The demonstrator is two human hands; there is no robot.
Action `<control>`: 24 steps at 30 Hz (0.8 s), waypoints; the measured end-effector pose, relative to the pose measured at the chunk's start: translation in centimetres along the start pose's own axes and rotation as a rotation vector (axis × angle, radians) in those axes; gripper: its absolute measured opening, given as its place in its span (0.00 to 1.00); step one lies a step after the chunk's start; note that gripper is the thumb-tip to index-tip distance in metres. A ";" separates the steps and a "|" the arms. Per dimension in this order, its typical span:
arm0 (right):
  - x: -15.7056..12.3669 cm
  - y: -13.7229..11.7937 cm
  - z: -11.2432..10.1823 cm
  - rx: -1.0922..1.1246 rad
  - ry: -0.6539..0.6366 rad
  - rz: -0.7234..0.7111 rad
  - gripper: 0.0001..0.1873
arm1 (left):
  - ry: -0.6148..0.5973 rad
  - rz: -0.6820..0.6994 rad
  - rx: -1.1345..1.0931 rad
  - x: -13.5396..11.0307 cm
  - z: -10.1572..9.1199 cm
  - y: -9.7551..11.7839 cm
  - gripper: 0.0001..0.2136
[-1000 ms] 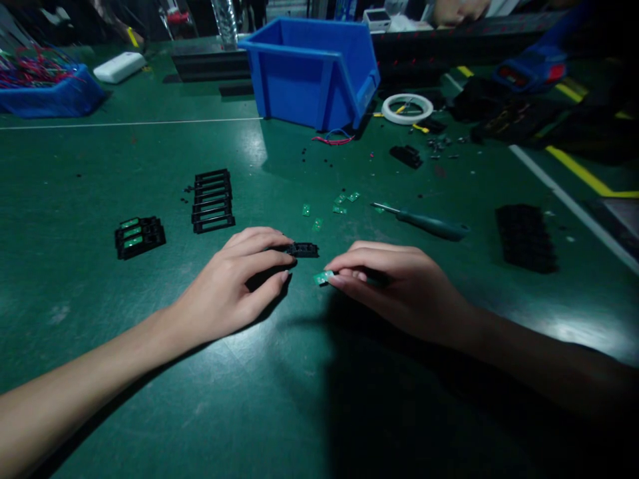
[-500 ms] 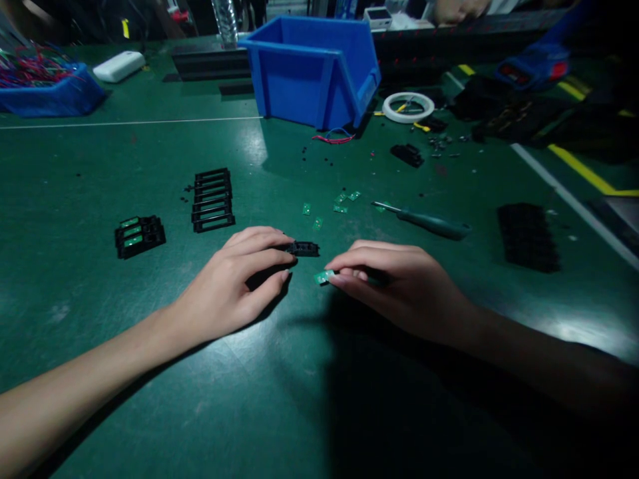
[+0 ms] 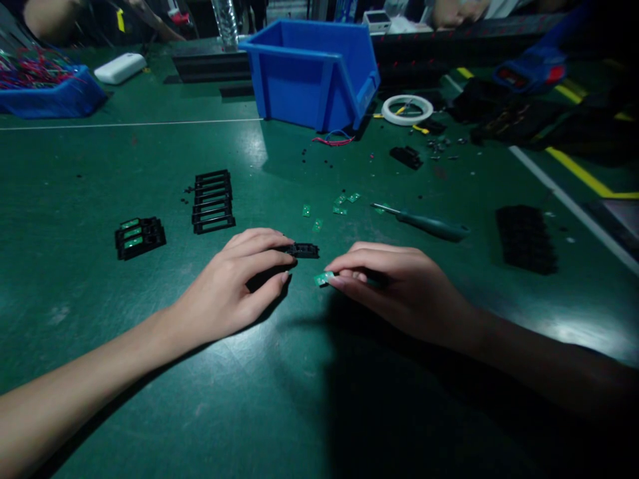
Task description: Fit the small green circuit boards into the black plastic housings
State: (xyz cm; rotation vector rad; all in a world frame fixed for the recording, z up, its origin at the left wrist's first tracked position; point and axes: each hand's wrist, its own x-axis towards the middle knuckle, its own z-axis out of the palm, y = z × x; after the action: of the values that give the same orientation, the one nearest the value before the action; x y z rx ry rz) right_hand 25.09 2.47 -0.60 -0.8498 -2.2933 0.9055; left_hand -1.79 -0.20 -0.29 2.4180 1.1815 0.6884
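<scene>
My left hand [image 3: 244, 276] rests on the green table, its fingers closed on one end of a small black plastic housing [image 3: 305, 250]. That end is hidden under the fingertips. Between thumb and forefinger, my right hand [image 3: 394, 283] pinches a small green circuit board [image 3: 323, 279], just right of and nearer than the housing. Beyond the hands lie several loose circuit boards [image 3: 317, 225]. A screwdriver [image 3: 432, 225] with a dark green handle lies behind my right hand. To the left, black housings [image 3: 140, 238] hold green boards, beside a row of black slotted frames [image 3: 213, 201].
A blue bin [image 3: 299, 83] stands at the back, with a roll of white tape [image 3: 407, 110] and scattered screws to its right. Black parts [image 3: 526, 238] sit at the right. Far left are a blue tray [image 3: 74, 93] of wires and a white box [image 3: 120, 68]. Another person's hand [image 3: 459, 12] shows at the back.
My two hands, the housing and the circuit board stay practically where they were. At the back left, another person's arm has come further into view.
</scene>
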 end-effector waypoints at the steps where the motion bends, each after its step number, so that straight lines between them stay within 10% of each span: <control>1: 0.0 0.0 0.0 -0.001 -0.001 0.004 0.08 | 0.000 -0.001 -0.001 0.0 0.0 0.0 0.12; 24: 0.0 0.0 0.0 -0.015 0.001 0.015 0.08 | -0.006 -0.010 -0.008 0.0 -0.1 0.1 0.12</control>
State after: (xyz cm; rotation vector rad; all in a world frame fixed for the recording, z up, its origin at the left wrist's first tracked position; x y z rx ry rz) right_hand 25.10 2.42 -0.64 -0.8744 -2.2984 0.8948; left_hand -1.74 -0.22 -0.15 2.4046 1.1858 0.6815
